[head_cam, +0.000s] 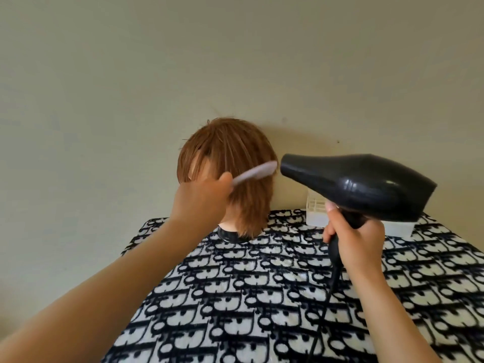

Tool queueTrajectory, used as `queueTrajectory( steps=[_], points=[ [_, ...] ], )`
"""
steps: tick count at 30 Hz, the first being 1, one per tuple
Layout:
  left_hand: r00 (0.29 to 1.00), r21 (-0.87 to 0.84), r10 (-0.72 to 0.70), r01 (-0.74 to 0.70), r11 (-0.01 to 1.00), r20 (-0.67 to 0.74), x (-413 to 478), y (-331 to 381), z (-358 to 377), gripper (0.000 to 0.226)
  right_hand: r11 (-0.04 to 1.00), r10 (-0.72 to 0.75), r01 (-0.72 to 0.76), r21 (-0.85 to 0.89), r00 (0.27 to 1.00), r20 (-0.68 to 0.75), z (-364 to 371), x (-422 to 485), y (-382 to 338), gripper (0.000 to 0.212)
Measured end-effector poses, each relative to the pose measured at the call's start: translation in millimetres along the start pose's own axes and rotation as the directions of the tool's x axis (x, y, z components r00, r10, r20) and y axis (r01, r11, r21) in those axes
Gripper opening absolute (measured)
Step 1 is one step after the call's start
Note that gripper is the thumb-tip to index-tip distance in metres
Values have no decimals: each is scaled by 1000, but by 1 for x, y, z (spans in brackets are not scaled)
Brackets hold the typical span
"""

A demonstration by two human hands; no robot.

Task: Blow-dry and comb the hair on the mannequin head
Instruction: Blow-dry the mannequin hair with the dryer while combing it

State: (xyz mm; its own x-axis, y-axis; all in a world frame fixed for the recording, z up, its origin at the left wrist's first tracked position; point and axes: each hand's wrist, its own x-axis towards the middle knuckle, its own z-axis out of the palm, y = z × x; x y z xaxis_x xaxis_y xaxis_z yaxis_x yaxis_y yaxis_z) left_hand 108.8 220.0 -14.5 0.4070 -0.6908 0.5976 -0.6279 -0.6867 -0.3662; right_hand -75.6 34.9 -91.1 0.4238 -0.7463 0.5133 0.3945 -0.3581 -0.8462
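So the mannequin head (227, 163) sits at the table's (262, 297) far edge. The left hand (201, 203) grips the comb (255, 172), which slants up and right across the hair (248, 205), tip just beside the dryer (361, 184) nozzle. The right hand (358, 242) has its fingers wrapped round the dryer handle, nozzle aimed left.

Soft, even light, fairly bright, with a faint shadow on the wall (293, 132) right of the mannequin head (225, 158). The comb (255, 172) is motion-blurred; small glints mark the hair dryer (366, 184).
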Motion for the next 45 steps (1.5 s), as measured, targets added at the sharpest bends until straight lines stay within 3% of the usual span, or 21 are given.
queueTrajectory(
  steps=[6, 13, 21, 26, 29, 34, 39, 45],
  points=[
    [993, -76, 85, -79, 994, 77, -30, 5, 9, 31, 998, -30, 35, -60, 996, 84, 3, -1, 3, 37],
    [983, -67, 173, -177, 982, -63, -38, 2, 11, 46, 999, 19, -15, -37, 995, 99, 3, -1, 3, 44],
    [951, 39, 236, -233, 972, -199, -47, 4, 25, 42, 995, -36, 51, -89, 986, 162, 1, -1, 5, 43],
    [913, 86, 404, -399, 913, -53, -68, 10, 48, 46, 999, 39, -40, 0, 983, 179, -1, 2, 2, 40],
    [953, -64, 302, -301, 951, 7, -75, 9, 54, 46, 997, -3, 12, -72, 993, 119, -4, 2, 5, 38],
    [988, -288, 83, -118, 950, -130, -70, -3, 33, 4, 990, 7, 10, -142, 993, 118, -1, 0, 6, 44],
    [972, -384, 34, -123, 915, -231, -60, -12, 13, 19, 985, 23, -8, -170, 996, 84, -1, 0, 8, 41],
    [925, -577, -227, 9, 817, -306, -48, -13, 1, 25, 993, 52, -38, -112, 991, 122, -2, 3, 7, 44]
  ],
)
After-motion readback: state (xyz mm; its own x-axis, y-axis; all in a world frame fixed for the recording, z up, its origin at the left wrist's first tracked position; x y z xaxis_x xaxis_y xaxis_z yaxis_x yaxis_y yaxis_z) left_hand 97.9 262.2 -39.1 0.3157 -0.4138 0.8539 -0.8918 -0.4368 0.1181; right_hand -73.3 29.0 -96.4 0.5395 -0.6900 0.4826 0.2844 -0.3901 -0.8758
